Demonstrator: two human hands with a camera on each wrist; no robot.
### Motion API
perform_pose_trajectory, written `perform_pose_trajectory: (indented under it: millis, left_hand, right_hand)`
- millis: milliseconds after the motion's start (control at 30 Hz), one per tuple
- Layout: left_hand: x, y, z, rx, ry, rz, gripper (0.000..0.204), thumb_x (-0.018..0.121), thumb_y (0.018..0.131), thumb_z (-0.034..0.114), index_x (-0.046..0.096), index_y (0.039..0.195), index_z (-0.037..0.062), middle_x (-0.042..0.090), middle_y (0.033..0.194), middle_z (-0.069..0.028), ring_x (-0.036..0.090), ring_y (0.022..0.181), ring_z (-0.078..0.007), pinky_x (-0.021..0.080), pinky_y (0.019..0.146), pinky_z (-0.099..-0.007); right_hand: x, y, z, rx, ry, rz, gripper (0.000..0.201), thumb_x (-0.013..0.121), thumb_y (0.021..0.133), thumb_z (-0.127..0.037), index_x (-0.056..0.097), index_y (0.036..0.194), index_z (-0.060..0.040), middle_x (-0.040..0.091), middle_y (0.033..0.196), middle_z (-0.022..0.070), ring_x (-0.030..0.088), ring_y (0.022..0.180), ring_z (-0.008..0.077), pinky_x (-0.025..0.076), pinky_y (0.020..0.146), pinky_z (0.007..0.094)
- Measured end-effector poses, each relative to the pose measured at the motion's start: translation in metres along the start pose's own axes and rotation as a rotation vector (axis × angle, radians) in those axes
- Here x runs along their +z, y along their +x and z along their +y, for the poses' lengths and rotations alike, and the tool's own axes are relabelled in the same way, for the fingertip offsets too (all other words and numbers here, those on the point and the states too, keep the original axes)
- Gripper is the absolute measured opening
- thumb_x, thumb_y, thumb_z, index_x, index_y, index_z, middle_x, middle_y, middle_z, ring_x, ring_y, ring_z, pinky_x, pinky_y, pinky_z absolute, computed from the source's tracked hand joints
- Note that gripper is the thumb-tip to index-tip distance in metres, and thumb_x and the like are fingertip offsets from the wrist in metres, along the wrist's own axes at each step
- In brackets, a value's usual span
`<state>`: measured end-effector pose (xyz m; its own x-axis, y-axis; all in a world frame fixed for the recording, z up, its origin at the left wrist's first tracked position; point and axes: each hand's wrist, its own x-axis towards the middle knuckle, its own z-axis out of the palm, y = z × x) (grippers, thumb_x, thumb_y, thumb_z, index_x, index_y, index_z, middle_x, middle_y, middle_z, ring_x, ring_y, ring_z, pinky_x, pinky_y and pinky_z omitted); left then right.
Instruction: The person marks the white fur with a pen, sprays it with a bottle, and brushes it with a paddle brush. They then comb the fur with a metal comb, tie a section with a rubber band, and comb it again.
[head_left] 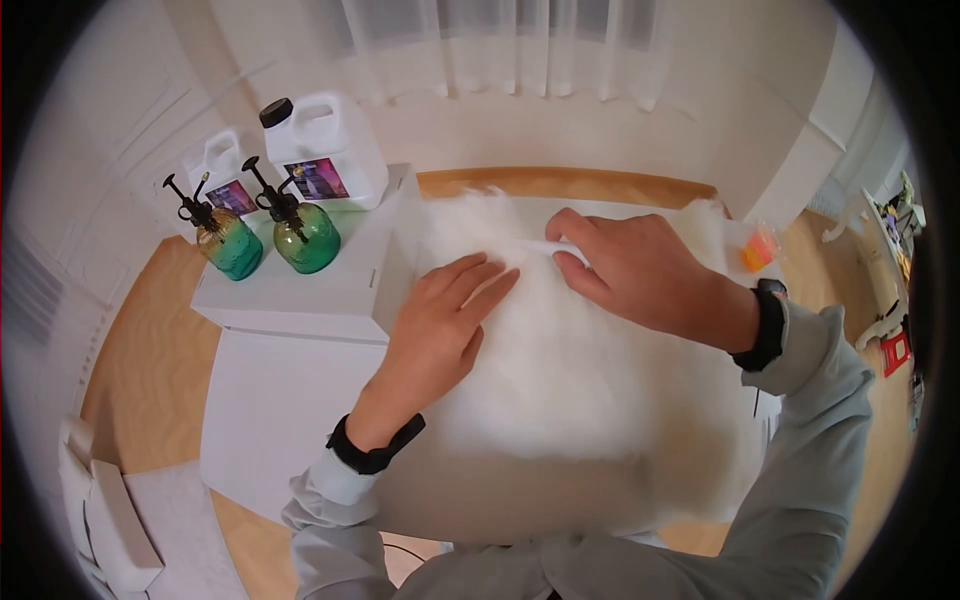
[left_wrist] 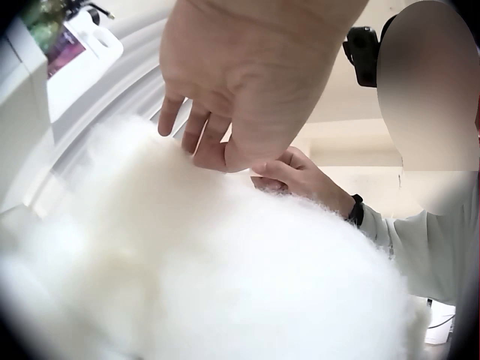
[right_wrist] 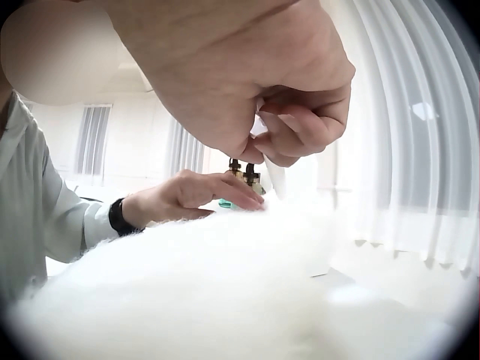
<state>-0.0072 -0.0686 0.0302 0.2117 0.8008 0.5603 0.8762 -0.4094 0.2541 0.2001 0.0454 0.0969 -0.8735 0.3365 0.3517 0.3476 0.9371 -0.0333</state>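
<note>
A fluffy white fur piece spreads over the white table, its pile filling the lower part of both wrist views. My left hand lies on its left part with fingers extended, the fingertips touching the pile. The right hand is just to the right, fingers curled, pinching a small white item between thumb and fingers. In the right wrist view a pale strip points down from that hand to the fur; what exactly it is cannot be told.
On a white box at the left stand two green-amber spray bottles and two white jugs. An orange-pink packet lies at the table's right. Curtains hang behind.
</note>
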Motion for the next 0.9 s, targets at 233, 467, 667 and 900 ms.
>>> perform_pose_trajectory:
  millis: [233,467,667,900]
  left_hand:
    - [-0.001,-0.006,-0.010,-0.031,-0.039,-0.005,0.062,0.059,0.063,-0.013,0.063,0.121,0.0115,0.059,0.115,-0.0087,0.056,0.108,-0.0291,0.046,0.091,-0.0402]
    - [0.003,-0.010,-0.019,-0.068,-0.112,0.030,0.059,0.057,0.066,-0.014,0.063,0.119,0.0105,0.060,0.118,-0.0080,0.059,0.103,-0.0285,0.049,0.085,-0.0390]
    - [0.009,-0.006,-0.016,-0.121,-0.113,0.009,0.058,0.055,0.067,-0.016,0.064,0.118,0.0091,0.059,0.124,-0.0079,0.060,0.100,-0.0268,0.051,0.084,-0.0359]
    - [0.011,-0.009,-0.017,-0.096,-0.105,0.000,0.061,0.057,0.065,-0.016,0.064,0.119,0.0115,0.058,0.124,-0.0073,0.060,0.095,-0.0235,0.053,0.082,-0.0361]
  right_hand:
    - [0.010,0.010,0.003,-0.023,0.013,0.001,0.016,0.059,0.091,-0.020,0.050,0.095,-0.0074,0.055,0.061,0.0065,0.056,0.053,0.0267,0.041,0.045,0.0363]
    - [0.026,0.012,-0.011,-0.187,-0.112,-0.023,0.013,0.062,0.084,-0.013,0.053,0.092,-0.0096,0.048,0.056,0.0027,0.052,0.046,0.0212,0.038,0.039,0.0325]
    - [0.025,0.012,-0.003,-0.100,-0.089,-0.052,0.013,0.062,0.083,-0.011,0.053,0.092,-0.0082,0.048,0.056,0.0042,0.053,0.047,0.0227,0.039,0.039,0.0338]
    - [0.018,0.008,0.008,-0.054,-0.008,-0.079,0.013,0.061,0.087,-0.014,0.051,0.092,-0.0074,0.052,0.059,0.0059,0.056,0.051,0.0254,0.042,0.043,0.0360]
